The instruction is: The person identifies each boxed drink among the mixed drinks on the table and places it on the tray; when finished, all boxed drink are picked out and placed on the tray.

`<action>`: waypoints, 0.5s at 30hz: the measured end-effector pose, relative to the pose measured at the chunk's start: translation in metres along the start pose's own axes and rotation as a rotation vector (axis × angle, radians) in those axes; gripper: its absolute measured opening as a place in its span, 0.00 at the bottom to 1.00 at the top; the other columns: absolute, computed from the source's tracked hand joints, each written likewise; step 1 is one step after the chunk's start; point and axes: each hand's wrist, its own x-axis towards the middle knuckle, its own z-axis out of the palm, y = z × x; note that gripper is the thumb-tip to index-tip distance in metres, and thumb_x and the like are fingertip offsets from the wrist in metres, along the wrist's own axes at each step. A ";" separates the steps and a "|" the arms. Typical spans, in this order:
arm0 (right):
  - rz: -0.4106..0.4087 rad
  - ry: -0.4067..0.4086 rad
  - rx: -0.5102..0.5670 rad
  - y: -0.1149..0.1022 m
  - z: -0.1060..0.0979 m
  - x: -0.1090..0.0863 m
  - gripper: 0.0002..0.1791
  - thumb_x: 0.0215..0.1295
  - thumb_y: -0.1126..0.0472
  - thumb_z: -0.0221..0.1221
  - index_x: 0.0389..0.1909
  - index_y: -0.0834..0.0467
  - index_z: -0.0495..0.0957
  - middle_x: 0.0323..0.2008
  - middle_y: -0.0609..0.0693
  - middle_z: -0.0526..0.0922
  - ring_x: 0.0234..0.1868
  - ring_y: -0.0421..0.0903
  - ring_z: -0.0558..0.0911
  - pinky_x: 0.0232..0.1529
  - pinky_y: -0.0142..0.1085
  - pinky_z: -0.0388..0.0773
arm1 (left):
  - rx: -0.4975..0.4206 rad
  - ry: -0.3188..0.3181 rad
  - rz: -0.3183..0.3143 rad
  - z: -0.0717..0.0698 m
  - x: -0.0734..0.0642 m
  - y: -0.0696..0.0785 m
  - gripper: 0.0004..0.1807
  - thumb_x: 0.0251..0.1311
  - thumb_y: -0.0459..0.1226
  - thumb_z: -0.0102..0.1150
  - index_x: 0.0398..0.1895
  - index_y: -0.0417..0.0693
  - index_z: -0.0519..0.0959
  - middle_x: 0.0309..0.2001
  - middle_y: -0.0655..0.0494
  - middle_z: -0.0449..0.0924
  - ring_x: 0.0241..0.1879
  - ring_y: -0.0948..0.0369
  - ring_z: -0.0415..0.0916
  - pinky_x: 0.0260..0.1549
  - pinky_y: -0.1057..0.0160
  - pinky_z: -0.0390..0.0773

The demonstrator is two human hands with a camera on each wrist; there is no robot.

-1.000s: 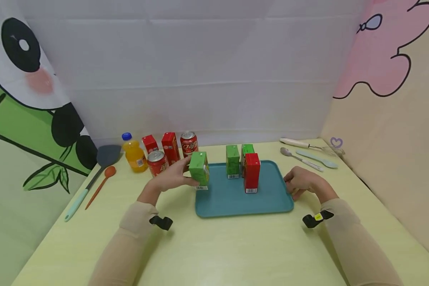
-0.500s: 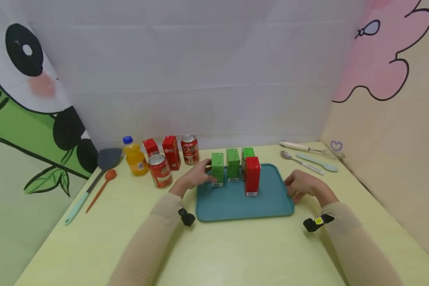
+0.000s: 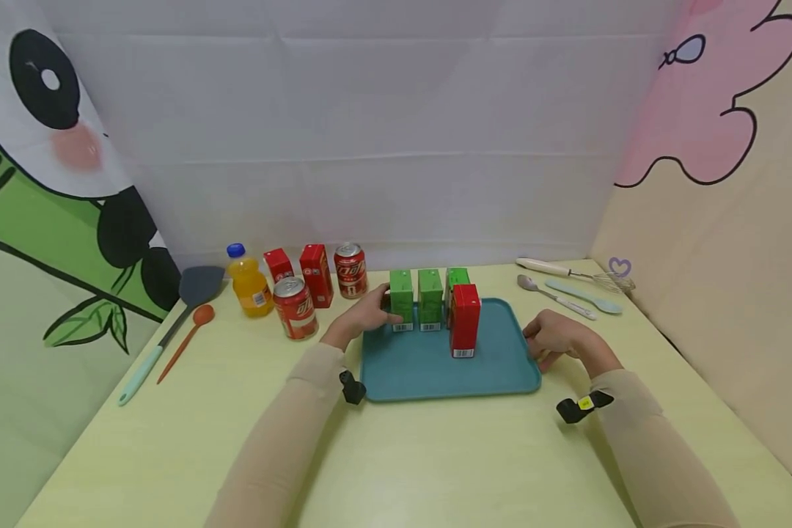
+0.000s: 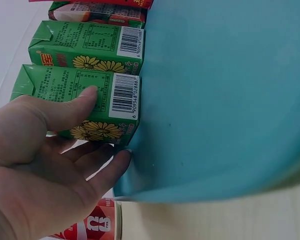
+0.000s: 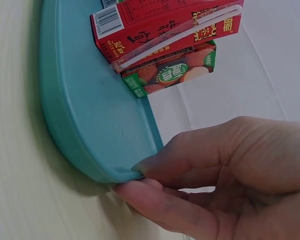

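Note:
My left hand (image 3: pixel 367 311) is at a green drink carton (image 3: pixel 401 298) standing upright at the tray's back left. Its thumb lies across the carton's barcode side (image 4: pixel 125 95), and the other fingers reach round the side. With thumb and fingers, my right hand (image 3: pixel 558 339) pinches the right rim of the teal tray (image 3: pixel 409 378). A second green carton (image 3: pixel 430 299) stands beside the first. To its right, a red carton (image 3: pixel 465 321) partly hides another green-topped carton (image 3: pixel 457 276), which shows fruit pictures in the right wrist view.
Left of the tray stand two red cans (image 3: pixel 295 308) (image 3: pixel 351 271), two red cartons (image 3: pixel 316 276) (image 3: pixel 278 265) and an orange drink bottle (image 3: pixel 249 284). A spatula (image 3: pixel 199 286) and an orange spoon (image 3: pixel 202 315) lie far left. A whisk (image 3: pixel 574 273), spoon (image 3: pixel 554 295) and pale green utensil (image 3: pixel 584 295) lie right.
My left hand has carried the green carton rightward from the tray's left edge, then back, lining it up beside the other green carton. The right hand stays at the rim.

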 end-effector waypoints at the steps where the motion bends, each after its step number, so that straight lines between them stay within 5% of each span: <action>1: 0.001 0.001 0.001 0.000 0.000 0.000 0.30 0.54 0.78 0.56 0.61 0.82 0.67 0.54 0.69 0.77 0.48 0.54 0.81 0.36 0.47 0.86 | 0.004 -0.002 -0.003 0.000 0.000 0.000 0.45 0.64 0.29 0.64 0.78 0.40 0.49 0.72 0.37 0.61 0.73 0.44 0.57 0.69 0.46 0.60; 15: 0.004 -0.006 0.004 -0.002 0.000 -0.001 0.30 0.56 0.79 0.55 0.62 0.81 0.66 0.52 0.67 0.78 0.45 0.52 0.81 0.36 0.47 0.86 | 0.024 -0.011 -0.021 0.000 -0.002 0.001 0.45 0.65 0.32 0.63 0.78 0.39 0.46 0.73 0.35 0.58 0.73 0.43 0.56 0.70 0.45 0.59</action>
